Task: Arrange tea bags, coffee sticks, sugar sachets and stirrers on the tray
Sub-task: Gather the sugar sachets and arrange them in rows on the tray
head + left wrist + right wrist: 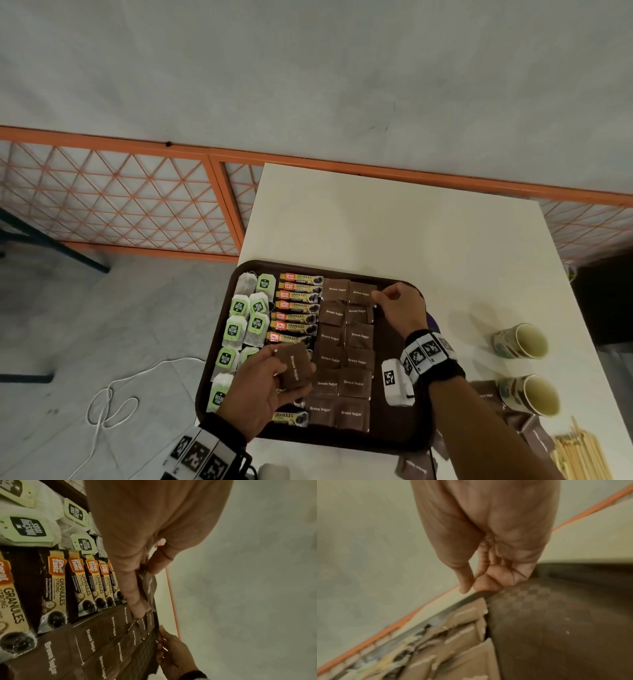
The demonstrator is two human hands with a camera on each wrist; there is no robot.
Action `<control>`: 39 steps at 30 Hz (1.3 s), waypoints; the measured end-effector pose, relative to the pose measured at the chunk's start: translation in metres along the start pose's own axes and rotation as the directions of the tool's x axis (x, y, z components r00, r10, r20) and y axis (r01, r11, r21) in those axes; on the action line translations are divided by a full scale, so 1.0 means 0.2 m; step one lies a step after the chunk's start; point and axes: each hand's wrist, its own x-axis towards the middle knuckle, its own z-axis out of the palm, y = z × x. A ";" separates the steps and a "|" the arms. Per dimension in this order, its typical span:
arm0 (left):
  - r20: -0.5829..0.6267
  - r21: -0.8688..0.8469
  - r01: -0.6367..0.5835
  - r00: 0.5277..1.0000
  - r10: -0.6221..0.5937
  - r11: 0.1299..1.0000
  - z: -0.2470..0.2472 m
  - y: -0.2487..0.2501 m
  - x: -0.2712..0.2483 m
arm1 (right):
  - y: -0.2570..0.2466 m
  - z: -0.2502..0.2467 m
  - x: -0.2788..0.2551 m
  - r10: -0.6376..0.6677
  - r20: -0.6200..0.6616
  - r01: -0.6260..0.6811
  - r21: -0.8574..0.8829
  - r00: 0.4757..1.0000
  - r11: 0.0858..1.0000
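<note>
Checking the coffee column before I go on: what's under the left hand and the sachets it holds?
The left hand grips brown sugar sachets above the coffee sticks. One stick shows below the hand; whether more lie under it is hidden. The tea bags are partly covered too.

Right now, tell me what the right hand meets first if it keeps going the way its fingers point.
The right hand points left across the tray, fingers curled and empty. First in line is the top right sugar sachet, at its fingertips; whether they touch it is unclear.
</note>
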 end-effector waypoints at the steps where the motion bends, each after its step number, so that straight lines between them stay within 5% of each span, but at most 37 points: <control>1: 0.009 0.002 -0.002 1.000 0.002 1.000 0.01 0.00 -0.01 | -0.03 -0.03 -0.07 -0.045 0.016 0.044 0.020 0.999 0.999; 4: 0.033 0.035 -0.015 0.999 0.014 0.999 0.04 0.00 -0.03 | -0.13 -0.10 -0.34 -0.161 0.241 0.142 0.095 0.957 0.985; 6: 0.020 0.050 -0.021 1.000 0.020 0.999 0.07 -0.01 -0.02 | -0.16 -0.11 -0.52 -0.181 0.476 0.168 0.070 0.861 0.983; 8: 0.004 0.043 -0.017 1.000 0.017 0.999 0.11 -0.04 -0.01 | -0.14 -0.07 -0.66 -0.197 0.580 0.219 0.032 0.791 0.975; 12: -0.042 0.029 -0.004 0.999 0.005 1.000 0.15 -0.12 0.01 | -0.06 0.02 -0.74 -0.259 0.456 0.218 0.143 0.851 0.966; 16: -0.111 0.065 -0.015 0.994 0.023 0.998 0.21 -0.14 -0.01 | -0.06 0.04 -0.69 -0.035 0.368 -0.142 0.441 0.929 0.886; 22: -0.157 0.179 -0.118 0.977 0.146 0.977 0.17 -0.04 -0.07 | -0.10 0.09 -0.41 0.085 0.213 -0.182 0.494 0.973 0.850; 30: -0.151 0.340 -0.094 0.977 0.153 0.936 -0.10 0.01 -0.16 | -0.14 0.22 -0.17 0.206 0.118 -0.228 0.229 0.971 0.946; 35: -0.034 0.462 -0.144 0.983 0.180 0.875 -0.13 -0.02 -0.15 | -0.10 0.12 -0.36 0.068 0.007 -0.068 0.076 0.998 0.995; 37: 0.044 0.547 -0.201 0.976 0.212 0.812 -0.09 -0.04 -0.13 | -0.03 0.07 -0.54 0.006 0.032 -0.007 0.037 0.999 0.999; 39: 0.158 0.685 -0.303 0.950 0.271 0.662 -0.04 -0.11 -0.11 | 0.09 0.04 -0.75 -0.001 0.082 0.001 -0.009 0.997 1.000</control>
